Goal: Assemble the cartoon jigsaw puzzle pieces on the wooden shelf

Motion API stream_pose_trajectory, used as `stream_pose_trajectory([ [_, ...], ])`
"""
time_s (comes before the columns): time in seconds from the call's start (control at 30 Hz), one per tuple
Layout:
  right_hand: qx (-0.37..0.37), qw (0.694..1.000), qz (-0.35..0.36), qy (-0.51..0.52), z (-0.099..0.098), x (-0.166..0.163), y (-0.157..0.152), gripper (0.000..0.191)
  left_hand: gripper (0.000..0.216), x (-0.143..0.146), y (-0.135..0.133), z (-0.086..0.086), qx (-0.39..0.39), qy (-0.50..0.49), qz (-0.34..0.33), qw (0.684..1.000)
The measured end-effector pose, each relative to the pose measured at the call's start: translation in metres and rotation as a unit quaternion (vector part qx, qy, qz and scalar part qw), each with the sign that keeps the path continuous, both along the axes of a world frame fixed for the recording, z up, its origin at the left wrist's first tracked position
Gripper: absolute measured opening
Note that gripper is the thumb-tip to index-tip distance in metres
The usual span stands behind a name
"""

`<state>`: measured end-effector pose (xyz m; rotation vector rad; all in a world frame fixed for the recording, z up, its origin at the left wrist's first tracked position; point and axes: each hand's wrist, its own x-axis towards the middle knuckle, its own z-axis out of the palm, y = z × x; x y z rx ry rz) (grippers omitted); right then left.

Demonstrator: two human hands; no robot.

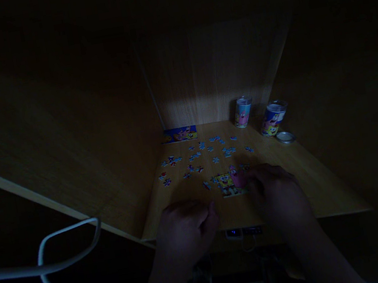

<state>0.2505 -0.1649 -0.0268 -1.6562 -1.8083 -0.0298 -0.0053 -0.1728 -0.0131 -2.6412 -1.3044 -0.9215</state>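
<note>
A partly joined jigsaw puzzle [225,184] with a yellow and a pink cartoon figure lies near the front of the wooden surface. My right hand [279,194] is at its right side, thumb and forefinger closed at the pink puzzle piece [237,178]; its other fingers are mostly hidden. To the left of the joined part, my left hand [187,226] rests curled by the front edge, nothing showing between thumb and forefinger. Loose puzzle pieces [190,168] lie scattered beyond both hands. The light is very dim.
Two cartoon-printed cans [242,112] [273,118] stand at the back right, with a round lid [286,137] beside the nearer one. A blue printed card [180,134] lies at the back left. Wooden panels enclose the surface. A white cable [66,229] loops at the left.
</note>
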Motion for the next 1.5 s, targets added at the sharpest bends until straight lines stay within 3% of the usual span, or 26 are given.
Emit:
stream_pose_trajectory([
  [0.6, -0.004, 1.000, -0.001, 0.003, 0.0017, -0.0015, -0.0014, 0.031, 0.038, 0.0038, 0.0021, -0.0006, -0.053, 0.029, 0.043, 0.997],
  [1.5, -0.007, 1.000, -0.003, -0.003, 0.0048, -0.0038, -0.0035, 0.029, 0.040, 0.0071, 0.0017, 0.0014, -0.033, 0.031, 0.048, 0.998],
])
